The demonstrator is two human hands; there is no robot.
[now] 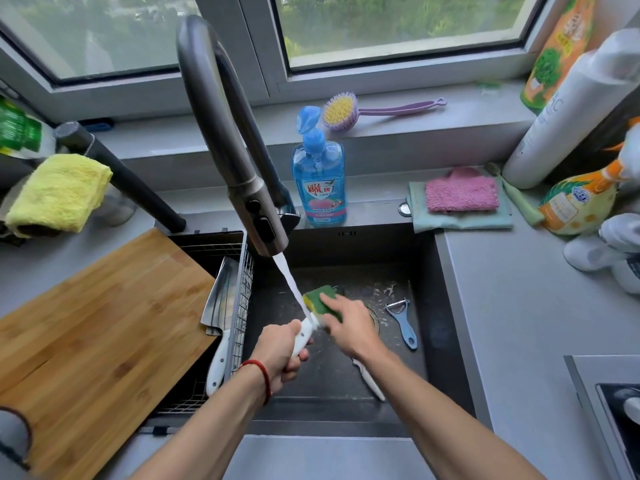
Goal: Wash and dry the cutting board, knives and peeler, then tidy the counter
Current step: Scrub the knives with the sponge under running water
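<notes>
a grey kitchen counter (pixel 519 306) runs under a window, with a dark sink (pixel 446 306) sunk into its middle and the tap (pixel 221 133) running a stream of water into the basin. the cutting board (pixel 97 323), the biggest item, lies across the sink's left edge and onto the counter, looking dry and, by my reading, not yet scrubbed. beside it, in the wire rack (pixel 242 306) on the sink's left side, a cleaver (pixel 221 306) leans with its white handle down; whether it is already washed cannot be told.

over the basin's middle the left hand (pixel 280 355) grips the white handle of a knife (pixel 304 334), fingers curled around it, holding it under the stream. the right hand (pixel 349 323) pinches a green and yellow sponge (pixel 320 299) over the blade, which is hidden and blurred. so the washing seems to be under way.

another small white-handled knife (pixel 369 379) lies on the sink floor near the front edge, and the blue peeler (pixel 403 323) lies toward the right wall, both probably still waiting. a soap bottle (pixel 320 178) stands at the sink's back edge. a yellow towel (pixel 59 192) sits at the counter's left, a pink cloth (pixel 460 194) at back right. drying and tidying appear untouched.
</notes>
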